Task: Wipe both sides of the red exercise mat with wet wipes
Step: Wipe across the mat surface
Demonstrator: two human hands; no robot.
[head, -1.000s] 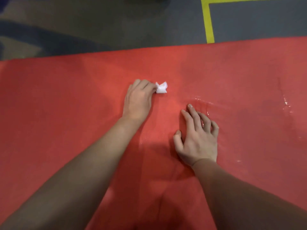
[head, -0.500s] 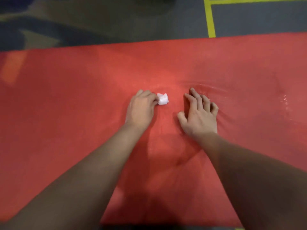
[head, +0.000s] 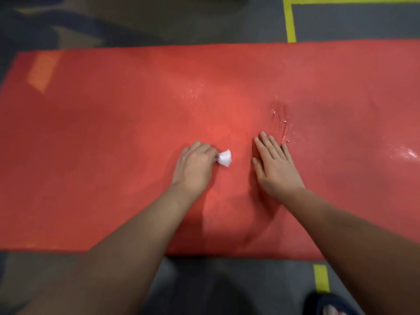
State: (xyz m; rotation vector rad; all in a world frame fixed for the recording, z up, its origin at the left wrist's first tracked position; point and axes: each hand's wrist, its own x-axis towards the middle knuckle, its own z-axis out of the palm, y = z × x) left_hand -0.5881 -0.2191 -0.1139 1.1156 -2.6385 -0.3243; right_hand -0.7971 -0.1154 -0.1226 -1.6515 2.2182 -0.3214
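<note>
The red exercise mat (head: 113, 133) lies flat on the floor and fills most of the view. My left hand (head: 193, 169) rests near its middle with fingers curled round a small crumpled white wet wipe (head: 225, 158), which pokes out to the right against the mat. My right hand (head: 275, 167) lies flat on the mat just right of the wipe, fingers straight and pointing away from me. Wet streaks glisten on the mat beyond my right fingertips and at the far right.
Grey floor (head: 204, 285) surrounds the mat, with yellow tape lines (head: 291, 21) at the back right and another yellow tape strip (head: 320, 278) at the front right. A dark shoe (head: 327, 303) shows at the bottom right. The mat's left end (head: 13, 71) is in view.
Both hands have drawn back towards the near edge of the mat, the left one dragging the wipe along. My view has pulled back, so the mat's near edge and left end now show.
</note>
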